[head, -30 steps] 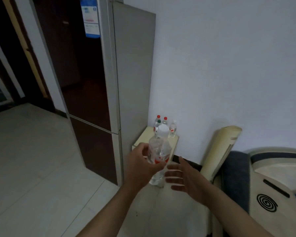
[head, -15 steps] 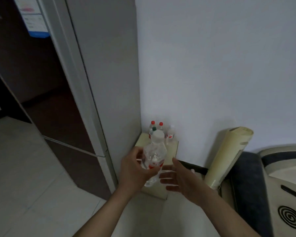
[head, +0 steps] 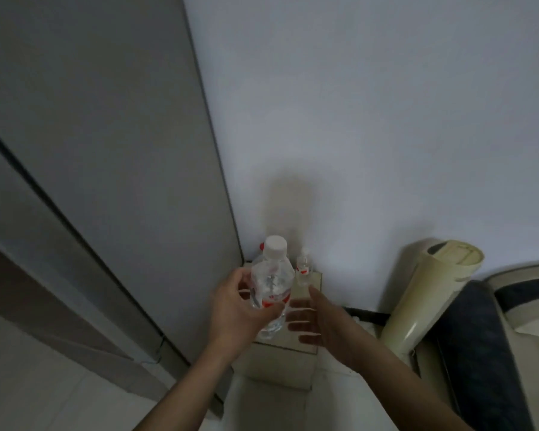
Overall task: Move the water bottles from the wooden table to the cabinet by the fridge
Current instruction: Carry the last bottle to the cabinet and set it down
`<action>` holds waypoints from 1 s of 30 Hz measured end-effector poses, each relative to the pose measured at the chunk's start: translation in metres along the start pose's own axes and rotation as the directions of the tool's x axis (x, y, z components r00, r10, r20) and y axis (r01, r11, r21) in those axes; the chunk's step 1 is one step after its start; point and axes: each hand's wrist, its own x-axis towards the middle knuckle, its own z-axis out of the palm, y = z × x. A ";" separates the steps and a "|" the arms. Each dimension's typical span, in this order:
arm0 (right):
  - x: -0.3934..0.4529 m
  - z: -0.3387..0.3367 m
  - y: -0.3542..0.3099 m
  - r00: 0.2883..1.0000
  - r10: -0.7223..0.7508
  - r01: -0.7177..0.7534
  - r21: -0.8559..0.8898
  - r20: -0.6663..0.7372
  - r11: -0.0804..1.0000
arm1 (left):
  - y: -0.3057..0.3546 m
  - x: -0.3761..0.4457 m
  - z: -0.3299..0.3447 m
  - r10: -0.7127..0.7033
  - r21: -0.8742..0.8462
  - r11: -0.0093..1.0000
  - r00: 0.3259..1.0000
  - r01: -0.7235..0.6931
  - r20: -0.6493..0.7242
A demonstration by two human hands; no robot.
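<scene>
**Bottle arriving over the cabinet**

Closer now than a second ago, you have walked in on the corner: the fridge [head: 106,150], whose dark door front showed earlier, now fills the left as a plain grey side panel, and the cabinet [head: 305,340] sits just beyond your hands rather than well ahead of them.

Head view: your left hand [head: 234,315] is clamped around the lower body of the water bottle [head: 271,284], which stands roughly upright with its white cap at 12 o'clock from your grip. Your right hand [head: 321,318] is spread open and empty, palm turned toward the bottle from 3 o'clock, near it but not touching. The bottle hangs above the near part of the cabinet top and is not yet set down. I judge you are at the placing step for this one.

Against the wall at the back, at 12 o'clock from the held bottle, a small bottle [head: 302,269] stands upright, and a red cap [head: 262,245] peeks out behind the held one; how many stand there is hidden.

The cabinet is pale and small, wedged in the corner between fridge and white wall [head: 371,119]. At 3 o'clock leans a cream rolled mat [head: 430,290], with dark blue upholstery [head: 479,353] beyond it. Free space looks to be toward the front, so lower it clear of the standing bottles.
</scene>
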 end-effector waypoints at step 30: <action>0.170 -0.067 -0.057 0.968 0.101 -0.078 0.110 -0.230 0.991 | -0.075 0.207 0.121 -0.023 -0.105 0.993 0.961 0.054 0.276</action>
